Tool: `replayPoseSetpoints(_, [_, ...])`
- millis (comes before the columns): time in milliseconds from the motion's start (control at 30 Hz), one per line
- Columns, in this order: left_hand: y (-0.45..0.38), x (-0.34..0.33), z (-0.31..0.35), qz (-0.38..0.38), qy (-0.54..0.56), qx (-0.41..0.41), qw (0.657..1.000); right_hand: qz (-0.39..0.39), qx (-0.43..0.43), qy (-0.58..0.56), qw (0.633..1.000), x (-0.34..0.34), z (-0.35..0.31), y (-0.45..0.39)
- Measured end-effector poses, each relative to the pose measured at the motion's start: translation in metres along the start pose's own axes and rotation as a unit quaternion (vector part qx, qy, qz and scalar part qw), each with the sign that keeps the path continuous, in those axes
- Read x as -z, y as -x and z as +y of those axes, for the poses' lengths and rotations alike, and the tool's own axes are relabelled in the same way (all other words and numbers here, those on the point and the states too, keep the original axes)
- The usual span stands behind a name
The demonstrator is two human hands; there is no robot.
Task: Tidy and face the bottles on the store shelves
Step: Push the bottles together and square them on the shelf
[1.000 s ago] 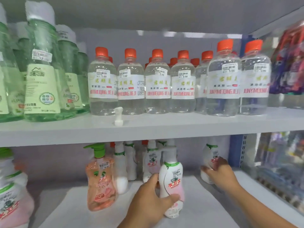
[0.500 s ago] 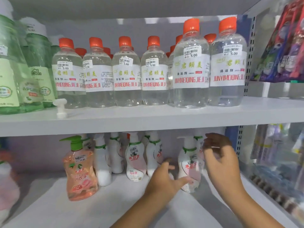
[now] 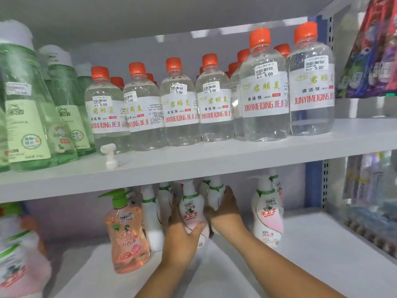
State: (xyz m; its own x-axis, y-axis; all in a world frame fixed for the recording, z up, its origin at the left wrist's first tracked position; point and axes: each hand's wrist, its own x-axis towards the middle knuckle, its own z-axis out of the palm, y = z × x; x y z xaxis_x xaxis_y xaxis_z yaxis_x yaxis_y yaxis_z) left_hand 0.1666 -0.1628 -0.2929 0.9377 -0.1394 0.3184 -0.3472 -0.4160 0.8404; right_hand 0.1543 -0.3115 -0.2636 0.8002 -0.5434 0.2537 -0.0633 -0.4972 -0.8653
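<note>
On the lower shelf (image 3: 311,244) stand several white-and-pink pump bottles. My left hand (image 3: 180,239) is wrapped around the base of one of them, a front white-and-pink bottle (image 3: 190,208) whose label faces me. My right hand (image 3: 225,211) grips the neighbouring white bottle (image 3: 216,193) just behind and to the right. Another white-and-pink bottle (image 3: 267,216) stands alone further right, facing forward. An orange pump bottle (image 3: 126,235) with a green pump stands to the left. Clear orange-capped bottles (image 3: 180,108) line the upper shelf.
Tall green bottles (image 3: 28,117) fill the upper shelf's left end, and a loose white pump part (image 3: 109,154) lies at its front edge (image 3: 193,168). Hanging packets (image 3: 373,46) are at the right. A blurred pink bottle (image 3: 19,261) sits at the lower left.
Both hands moved left from the right-hand bottle, which now stands alone. My left hand has closed on a front bottle and my right hand on the one beside it. The view shifted slightly.
</note>
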Motion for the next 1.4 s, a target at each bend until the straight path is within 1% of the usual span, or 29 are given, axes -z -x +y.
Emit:
replayPoseSetpoints(67, [0.012, 0.02, -0.004, -0.022, -0.012, 0.02, 0.999, -0.009, -0.004, -0.002, 1.0, 0.003, -0.004, 0.009])
replayPoseSetpoints(133, [0.025, 0.042, -0.01, -0.045, 0.011, 0.019, 0.999, -0.033, 0.006, -0.006, 0.999, 0.01, -0.009, 0.03])
replayPoseSetpoints(200, [0.028, 0.056, -0.009, -0.071, 0.037, 0.015, 0.997, -0.03, 0.032, -0.025, 0.999, 0.026, -0.015, 0.063])
replayPoseSetpoints(300, [0.019, 0.043, -0.004, -0.098, 0.044, 0.018, 0.994, 0.014, 0.05, -0.048, 0.997, 0.071, -0.017, 0.111])
replayPoseSetpoints(467, [0.014, -0.024, 0.023, -0.174, 0.07, -0.031, 0.982, 0.155, 0.029, -0.028, 0.987, 0.152, -0.002, 0.143])
replayPoseSetpoints(567, [0.009, -0.058, 0.041, -0.166, 0.061, -0.074, 0.981, 0.213, 0.016, 0.0, 0.977, 0.176, 0.017, 0.137])
replayPoseSetpoints(667, [0.004, -0.07, 0.043, -0.168, 0.042, -0.087, 0.981, 0.232, -0.013, 0.017, 0.972, 0.188, 0.04, 0.122])
replayPoseSetpoints(767, [0.007, -0.062, 0.03, -0.18, 0.023, -0.09, 0.979, 0.233, -0.035, 0.055, 0.97, 0.186, 0.058, 0.111])
replayPoseSetpoints(833, [0.015, -0.041, 0.026, -0.147, 0.008, -0.092, 0.985, 0.225, -0.041, 0.073, 0.971, 0.184, 0.066, 0.105])
replayPoseSetpoints(867, [0.021, -0.025, 0.025, -0.118, 0.027, -0.101, 0.988, 0.232, -0.039, 0.076, 0.969, 0.182, 0.068, 0.104])
replayPoseSetpoints(900, [0.027, -0.006, 0.023, -0.078, 0.047, -0.121, 0.989, 0.243, -0.06, 0.094, 0.963, 0.18, 0.081, 0.1])
replayPoseSetpoints(933, [0.034, 0.019, 0.021, -0.025, 0.062, -0.15, 0.986, 0.262, -0.061, 0.106, 0.957, 0.179, 0.108, 0.09])
replayPoseSetpoints(967, [0.039, 0.046, 0.017, 0.05, 0.053, -0.18, 0.981, 0.281, -0.041, 0.102, 0.953, 0.177, 0.12, 0.089])
replayPoseSetpoints(1000, [0.042, 0.072, 0.008, 0.138, 0.028, -0.204, 0.969, 0.314, -0.019, 0.07, 0.947, 0.167, 0.12, 0.092])
replayPoseSetpoints(1033, [0.042, 0.095, -0.002, 0.227, -0.009, -0.207, 0.952, 0.321, 0.016, 0.031, 0.947, 0.155, 0.102, 0.101])
replayPoseSetpoints(1067, [0.04, 0.116, -0.014, 0.293, -0.043, -0.177, 0.939, 0.296, 0.07, -0.011, 0.953, 0.14, 0.069, 0.111])
replayPoseSetpoints(1100, [0.034, 0.131, -0.027, 0.308, -0.064, -0.119, 0.942, 0.247, 0.104, -0.039, 0.963, 0.119, 0.03, 0.118])
replayPoseSetpoints(1133, [0.027, 0.14, -0.037, 0.273, -0.069, -0.049, 0.958, 0.197, 0.14, -0.03, 0.97, 0.1, 0.005, 0.121])
replayPoseSetpoints(1167, [0.022, 0.143, -0.044, 0.22, -0.071, 0.005, 0.973, 0.129, 0.15, -0.026, 0.98, 0.081, -0.018, 0.119])
replayPoseSetpoints(1200, [0.019, 0.143, -0.046, 0.168, -0.069, 0.042, 0.983, 0.06, 0.157, -0.035, 0.985, 0.059, -0.032, 0.11])
replayPoseSetpoints(1233, [0.015, 0.142, -0.051, 0.138, -0.061, 0.057, 0.987, 0.008, 0.147, -0.031, 0.989, 0.039, -0.04, 0.095])
replayPoseSetpoints(1267, [0.012, 0.141, -0.057, 0.126, -0.059, 0.066, 0.988, -0.033, 0.14, -0.016, 0.989, 0.019, -0.047, 0.083])
replayPoseSetpoints(1400, [0.0, 0.164, -0.076, 0.176, -0.053, 0.068, 0.981, -0.097, 0.092, 0.015, 0.991, -0.043, -0.068, 0.057])
